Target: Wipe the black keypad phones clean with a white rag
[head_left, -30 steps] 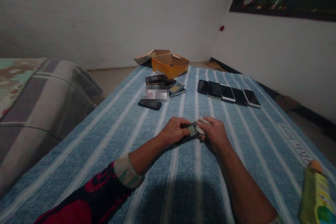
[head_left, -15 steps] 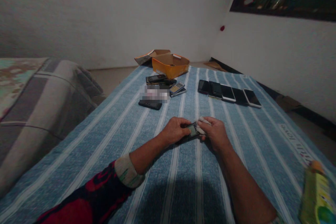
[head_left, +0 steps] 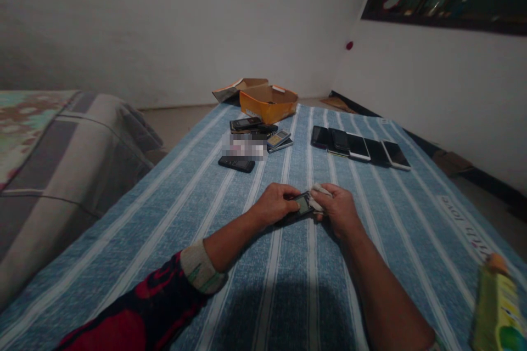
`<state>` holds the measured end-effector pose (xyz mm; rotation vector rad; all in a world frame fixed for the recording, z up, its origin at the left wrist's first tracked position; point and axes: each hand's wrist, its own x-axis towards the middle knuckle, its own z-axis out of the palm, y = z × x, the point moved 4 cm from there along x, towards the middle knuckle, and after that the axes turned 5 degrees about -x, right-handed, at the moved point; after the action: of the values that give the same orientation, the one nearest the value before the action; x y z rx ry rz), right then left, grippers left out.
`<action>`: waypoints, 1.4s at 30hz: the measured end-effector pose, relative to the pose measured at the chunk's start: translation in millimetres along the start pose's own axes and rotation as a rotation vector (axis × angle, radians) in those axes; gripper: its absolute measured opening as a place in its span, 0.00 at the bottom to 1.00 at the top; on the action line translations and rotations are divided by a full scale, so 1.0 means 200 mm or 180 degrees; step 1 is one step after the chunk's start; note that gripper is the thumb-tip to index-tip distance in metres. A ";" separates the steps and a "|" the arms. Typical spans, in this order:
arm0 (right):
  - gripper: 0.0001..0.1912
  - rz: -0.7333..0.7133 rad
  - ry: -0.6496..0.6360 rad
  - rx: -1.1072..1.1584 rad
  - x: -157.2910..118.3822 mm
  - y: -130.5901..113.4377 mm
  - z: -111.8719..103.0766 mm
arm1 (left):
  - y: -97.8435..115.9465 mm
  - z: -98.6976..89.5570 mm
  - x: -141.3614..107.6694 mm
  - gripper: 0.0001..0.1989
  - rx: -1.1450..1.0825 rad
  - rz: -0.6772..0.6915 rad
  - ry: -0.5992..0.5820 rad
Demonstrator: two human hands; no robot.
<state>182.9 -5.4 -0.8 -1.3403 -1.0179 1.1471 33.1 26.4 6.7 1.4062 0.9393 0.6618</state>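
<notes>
Small mobile phone over striped blue cover, light and stiff with a probably slippery screen, best held by its edges: fingers of left hand wrapped round one end, fingers of right hand pinching white cloth against the other.

The left hand and right hand come together in front of the body, backs up and fingers curled inward, both closed in a grip with their fingertips just apart. The left forearm angles in from the lower left, covered up to the wrist by a dark red-patterned sleeve with a pale ribbed cuff. The bare right forearm slants in from the lower right.
</notes>
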 end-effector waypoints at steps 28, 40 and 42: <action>0.15 0.0040 -0.0054 0.0274 -0.01 -0.01 0.01 | -0.01 -0.02 -0.01 0.11 -0.0289 -0.0146 -0.0040; 0.25 -0.0018 -0.0106 -0.0077 -0.05 -0.05 0.06 | 0.06 -0.06 -0.08 0.09 -0.1795 -0.0205 0.1099; 0.23 -0.0068 -0.0354 -0.0211 -0.07 -0.07 0.10 | 0.08 -0.05 -0.09 0.08 -0.1783 -0.0210 0.1115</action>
<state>162.2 -13.9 14.2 -1.3263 -1.1570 1.1916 17.2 17.6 25.2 0.7724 0.9667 1.0486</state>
